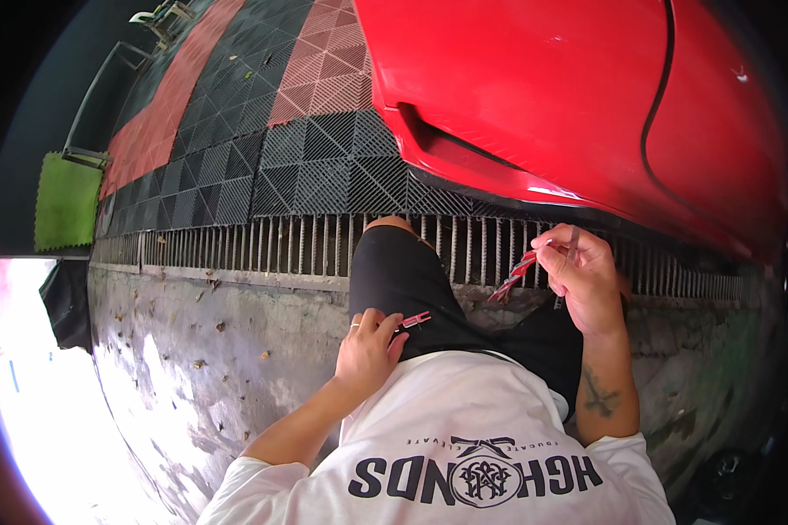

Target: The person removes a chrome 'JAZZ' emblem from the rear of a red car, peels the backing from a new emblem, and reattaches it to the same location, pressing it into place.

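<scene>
My left hand (370, 350) rests over my thigh, its fingers closed on a small red tool with a pale, slotted part (416, 320); I cannot make out its exact kind. Raised on the right is my right hand (578, 269), thumb and fingers pinched on a thin, twisted red and grey strip (514, 276). The strip's loose end hangs down to the left. Just beyond that hand is the lower edge of a glossy red car body panel (534, 96), and the hand appears apart from it.
Between me and the black and red floor tiles (315, 166) runs a barred drain grate (276, 249). Rough concrete (210, 341) lies on the near side, scattered with dry bits. A green mat piece (67, 201) and a dark cloth (65, 302) are at the left.
</scene>
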Tool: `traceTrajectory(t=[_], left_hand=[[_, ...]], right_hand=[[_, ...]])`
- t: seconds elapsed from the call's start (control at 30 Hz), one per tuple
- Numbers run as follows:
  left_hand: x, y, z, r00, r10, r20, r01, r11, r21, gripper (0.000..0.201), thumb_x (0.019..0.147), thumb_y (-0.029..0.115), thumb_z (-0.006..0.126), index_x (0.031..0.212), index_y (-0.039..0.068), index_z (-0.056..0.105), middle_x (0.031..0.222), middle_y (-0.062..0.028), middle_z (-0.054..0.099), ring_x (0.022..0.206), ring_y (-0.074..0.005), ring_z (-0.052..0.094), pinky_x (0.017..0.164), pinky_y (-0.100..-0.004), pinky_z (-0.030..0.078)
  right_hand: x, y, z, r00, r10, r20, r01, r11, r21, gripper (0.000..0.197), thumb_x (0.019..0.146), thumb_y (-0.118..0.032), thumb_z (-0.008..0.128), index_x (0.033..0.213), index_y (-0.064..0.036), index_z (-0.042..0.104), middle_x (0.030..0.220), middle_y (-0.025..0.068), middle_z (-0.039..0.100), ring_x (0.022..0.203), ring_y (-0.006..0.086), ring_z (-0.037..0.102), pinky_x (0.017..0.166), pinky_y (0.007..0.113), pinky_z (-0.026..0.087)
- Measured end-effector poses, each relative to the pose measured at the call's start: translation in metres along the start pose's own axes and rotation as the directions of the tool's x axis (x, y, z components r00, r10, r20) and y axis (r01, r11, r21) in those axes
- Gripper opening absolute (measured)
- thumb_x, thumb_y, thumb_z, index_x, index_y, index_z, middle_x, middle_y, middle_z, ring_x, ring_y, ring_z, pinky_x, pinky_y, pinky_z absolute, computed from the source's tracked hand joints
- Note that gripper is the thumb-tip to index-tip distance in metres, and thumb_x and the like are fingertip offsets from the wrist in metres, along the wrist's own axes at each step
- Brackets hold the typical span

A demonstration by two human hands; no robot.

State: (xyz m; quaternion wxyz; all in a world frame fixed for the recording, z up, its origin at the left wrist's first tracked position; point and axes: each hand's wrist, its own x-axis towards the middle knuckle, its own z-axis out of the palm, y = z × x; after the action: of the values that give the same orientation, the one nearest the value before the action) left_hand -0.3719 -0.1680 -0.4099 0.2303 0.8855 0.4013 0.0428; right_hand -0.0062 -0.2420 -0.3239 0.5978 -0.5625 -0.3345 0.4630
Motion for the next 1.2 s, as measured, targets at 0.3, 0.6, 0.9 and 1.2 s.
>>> traceTrajectory(t=[0.3, 0.6, 0.9, 1.2], left_hand=[[-0.011, -0.057, 0.009, 0.953, -0.303, 0.024, 0.249, 0.734, -0.632, 0.059, 0.111, 0.049, 0.076, 0.159, 0.016, 0.07, 0.154, -0.0124, 0.068, 0.139, -0.0341, 0.067, 0.116, -0.0493, 0.055], [-0.024, -0.123, 0.057, 0.718, -0.564, 0.407, 0.35, -0.213, -0.912, 0.09, 0.117, 0.083, 0.031, 0.181, 0.02, 0.046, 0.186, -0.0159, 0.041, 0.169, -0.0377, 0.039, 0.134, -0.0609, 0.03], [-0.088, -0.307, 0.122, 0.349, -0.937, 0.01, 0.831, 0.305, -0.465, 0.037, 0.099, 0.028, 0.086, 0.131, 0.009, 0.086, 0.116, -0.0136, 0.088, 0.11, -0.0303, 0.084, 0.098, -0.0422, 0.064], [-0.025, -0.341, 0.199, 0.439, -0.898, 0.025, 0.89, 0.431, -0.148, 0.032, 0.103, 0.033, 0.082, 0.13, 0.018, 0.087, 0.129, -0.0156, 0.084, 0.124, -0.0398, 0.078, 0.107, -0.0507, 0.062]], right_hand=[[0.013, 0.013, 0.012, 0.999, 0.028, 0.03, -0.027, 1.0, -0.012, 0.01, 0.11, -0.006, 0.079, 0.118, -0.0021, 0.082, 0.09, -0.0034, 0.068, 0.066, 0.0017, 0.05, 0.056, 0.023, 0.037], [0.018, 0.041, -0.003, 0.992, 0.123, -0.001, -0.123, 0.992, 0.031, 0.01, 0.111, -0.006, 0.077, 0.12, -0.0024, 0.079, 0.094, -0.0018, 0.069, 0.066, 0.0008, 0.048, 0.056, 0.022, 0.036], [0.04, 0.048, -0.015, 0.982, 0.185, 0.028, -0.186, 0.982, 0.021, 0.006, 0.114, -0.011, 0.075, 0.115, -0.0053, 0.074, 0.089, -0.0041, 0.06, 0.063, 0.0023, 0.047, 0.055, 0.023, 0.038], [0.031, 0.044, -0.007, 0.98, 0.192, 0.058, -0.184, 0.976, -0.114, 0.006, 0.112, -0.004, 0.07, 0.115, -0.0005, 0.074, 0.105, 0.0021, 0.064, 0.063, 0.0041, 0.049, 0.056, 0.024, 0.038]])
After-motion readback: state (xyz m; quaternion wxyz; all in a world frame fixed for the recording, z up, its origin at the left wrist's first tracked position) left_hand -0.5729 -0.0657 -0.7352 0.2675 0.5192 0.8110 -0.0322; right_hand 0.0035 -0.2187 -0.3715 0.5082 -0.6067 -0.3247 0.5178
